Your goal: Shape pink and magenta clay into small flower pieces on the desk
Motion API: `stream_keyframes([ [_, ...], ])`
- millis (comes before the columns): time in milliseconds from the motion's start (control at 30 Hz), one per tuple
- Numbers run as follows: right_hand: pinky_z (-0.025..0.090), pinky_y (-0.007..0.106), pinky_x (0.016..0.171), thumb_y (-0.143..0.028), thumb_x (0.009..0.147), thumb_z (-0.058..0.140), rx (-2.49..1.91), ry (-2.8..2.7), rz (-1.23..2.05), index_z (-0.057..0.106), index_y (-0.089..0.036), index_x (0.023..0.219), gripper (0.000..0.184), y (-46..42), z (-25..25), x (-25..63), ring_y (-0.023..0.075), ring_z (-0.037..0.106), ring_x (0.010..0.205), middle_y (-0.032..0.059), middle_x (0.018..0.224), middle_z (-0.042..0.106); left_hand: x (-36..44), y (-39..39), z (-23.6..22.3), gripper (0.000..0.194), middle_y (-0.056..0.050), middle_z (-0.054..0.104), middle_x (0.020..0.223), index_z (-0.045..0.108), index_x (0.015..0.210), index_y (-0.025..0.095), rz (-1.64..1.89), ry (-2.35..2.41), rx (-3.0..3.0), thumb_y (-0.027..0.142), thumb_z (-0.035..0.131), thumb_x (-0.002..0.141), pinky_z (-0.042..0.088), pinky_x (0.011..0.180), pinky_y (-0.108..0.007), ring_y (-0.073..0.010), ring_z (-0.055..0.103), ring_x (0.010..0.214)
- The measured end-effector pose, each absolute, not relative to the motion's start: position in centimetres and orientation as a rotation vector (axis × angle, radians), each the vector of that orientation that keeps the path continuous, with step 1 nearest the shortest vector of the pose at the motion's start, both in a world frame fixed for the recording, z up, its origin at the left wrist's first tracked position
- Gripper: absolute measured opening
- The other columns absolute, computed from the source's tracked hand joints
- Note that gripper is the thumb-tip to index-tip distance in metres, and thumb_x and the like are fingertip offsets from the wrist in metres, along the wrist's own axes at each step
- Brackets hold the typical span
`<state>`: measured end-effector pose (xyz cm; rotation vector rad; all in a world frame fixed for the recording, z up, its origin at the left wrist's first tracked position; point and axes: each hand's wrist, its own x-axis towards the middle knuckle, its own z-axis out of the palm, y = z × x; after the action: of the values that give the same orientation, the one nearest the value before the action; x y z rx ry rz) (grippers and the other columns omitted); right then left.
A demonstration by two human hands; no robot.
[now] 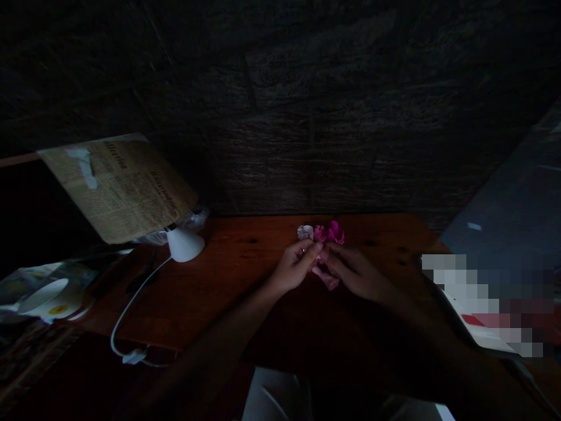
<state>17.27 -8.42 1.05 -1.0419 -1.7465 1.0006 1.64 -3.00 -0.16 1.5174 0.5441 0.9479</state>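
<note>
My left hand [294, 268] and my right hand [357, 272] meet over the table, fingers pinched together. Between their fingertips is a pale pink piece that looks like paper or cloth, mostly hidden by the fingers. A crumpled pink strip [328, 278] hangs or lies just below the fingertips; I cannot tell whether it joins the pinched piece. Just beyond the hands sit a whitish flower [305, 232], a pink ruffled flower [321, 233] and a magenta flower [336, 231], side by side. The dim light hides finer detail.
On the left of the wooden table [245, 251] stands a lamp with a newspaper-print shade [127, 187] and white base [186, 244]. Its white cable [117, 326] drops over the front edge. A white mug [55, 301] is far left; a pixelated pale object [477, 316] lies right.
</note>
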Motion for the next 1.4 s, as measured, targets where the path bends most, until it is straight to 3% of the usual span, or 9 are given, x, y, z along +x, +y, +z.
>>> stream_keyframes([
  [333,0.043,0.023,0.049,-0.062,0.09,0.051,-1.023,-1.616,1.197,0.052,-0.02,0.084,0.043,-8.5,0.7,16.9,0.0101,0.049,0.05,-0.0045,0.061,0.051,1.7,-2.9,-0.6,0.047,0.009,0.037,0.051,0.051,0.07,0.016,0.871,0.423,1.402,0.059,0.066,0.08,0.022,0.042,-0.018,-0.0023,0.027,0.042],
  [567,0.042,0.027,0.054,-0.062,0.092,0.047,-1.045,-1.795,1.052,0.052,-0.02,0.078,0.045,-8.4,0.7,17.0,0.0125,0.052,0.053,-0.0028,0.058,0.053,1.6,-3.4,-0.4,0.06,0.008,0.039,0.048,0.048,0.06,0.017,0.917,0.517,1.549,0.074,0.057,0.076,0.027,0.044,-0.021,-0.0043,0.031,0.042],
  [733,0.041,0.027,0.056,-0.056,0.094,0.044,-1.014,-1.847,1.027,0.051,-0.02,0.072,0.043,-8.7,0.9,16.9,0.0119,0.05,0.054,-0.0026,0.059,0.051,1.2,-3.6,-0.4,0.067,0.003,0.045,0.045,0.052,0.052,0.016,1.0,0.634,1.768,0.077,0.047,0.08,0.033,0.048,-0.023,-0.0072,0.041,0.046],
  [933,0.038,0.027,0.053,-0.047,0.092,0.043,-0.942,-1.67,1.151,0.047,-0.021,0.066,0.037,-8.6,1.0,16.7,0.0112,0.044,0.051,-0.0038,0.055,0.046,1.1,-3.6,0.2,0.057,0.005,0.047,0.05,0.055,0.064,0.016,1.02,0.582,1.651,0.071,0.055,0.081,0.031,0.047,-0.021,-0.0061,0.039,0.046],
  [1167,0.038,0.027,0.052,-0.057,0.091,0.047,-1.012,-1.704,1.101,0.052,-0.02,0.068,0.044,-8.7,1.0,16.7,0.0116,0.043,0.05,-0.0039,0.054,0.046,1.2,-3.6,0.3,0.057,0.002,0.055,0.053,0.057,0.07,0.015,0.882,0.504,1.602,0.071,0.058,0.078,0.03,0.045,-0.02,-0.0063,0.045,0.046],
  [1267,0.037,0.026,0.052,-0.057,0.093,0.044,-1.002,-1.768,1.072,0.051,-0.02,0.067,0.045,-8.9,1.0,16.3,0.0108,0.042,0.049,-0.0045,0.053,0.044,1.1,-3.5,0.0,0.061,0.002,0.055,0.05,0.055,0.065,0.016,0.873,0.541,1.61,0.076,0.054,0.076,0.032,0.045,-0.021,-0.0075,0.047,0.044],
  [1400,0.038,0.026,0.058,-0.044,0.093,0.047,-0.967,-1.844,0.974,0.055,-0.019,0.071,0.034,-9.2,0.9,15.7,0.0111,0.044,0.054,-0.0037,0.058,0.047,0.8,-3.4,-0.1,0.066,0.002,0.047,0.042,0.052,0.052,0.017,0.918,0.567,1.73,0.078,0.05,0.078,0.034,0.047,-0.022,-0.0082,0.045,0.044],
])
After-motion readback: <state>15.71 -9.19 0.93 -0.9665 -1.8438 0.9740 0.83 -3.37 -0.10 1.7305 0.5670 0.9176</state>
